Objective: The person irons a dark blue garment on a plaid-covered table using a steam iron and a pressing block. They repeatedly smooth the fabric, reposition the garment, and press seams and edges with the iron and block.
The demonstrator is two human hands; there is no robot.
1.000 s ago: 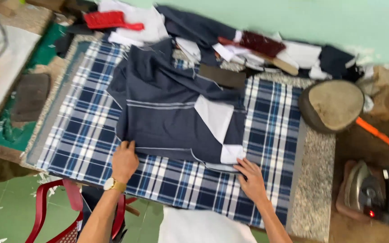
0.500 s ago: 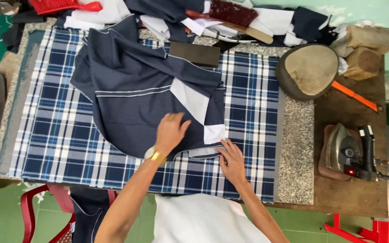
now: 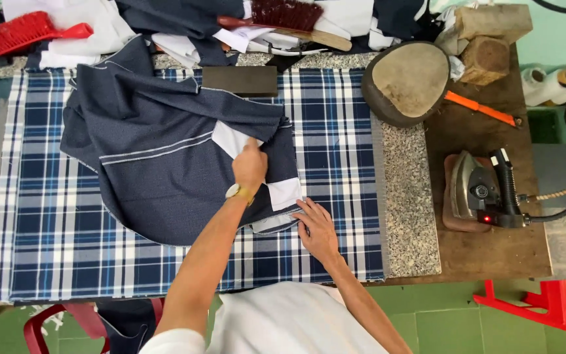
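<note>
A dark navy garment piece (image 3: 158,164) with white lining patches lies on a blue plaid cloth (image 3: 335,170) that covers the table. My left hand (image 3: 250,167), a watch on its wrist, rests on the garment at the white lining, fingers pinching the fabric's fold. My right hand (image 3: 317,226) lies flat, fingers spread, pressing the garment's lower right edge against the plaid cloth.
An iron (image 3: 483,193) with a red light sits on a wooden board at the right. A rounded pressing pad (image 3: 407,78), wooden blocks (image 3: 489,39), an orange tool (image 3: 479,108), a brush (image 3: 286,16), a red brush (image 3: 24,29) and piled fabric lie along the far edge. A dark block (image 3: 240,80) rests on the cloth.
My left hand has moved from the garment's lower left edge up and right onto the white lining. My right hand stays at the lower right edge. The camera view has shifted.
</note>
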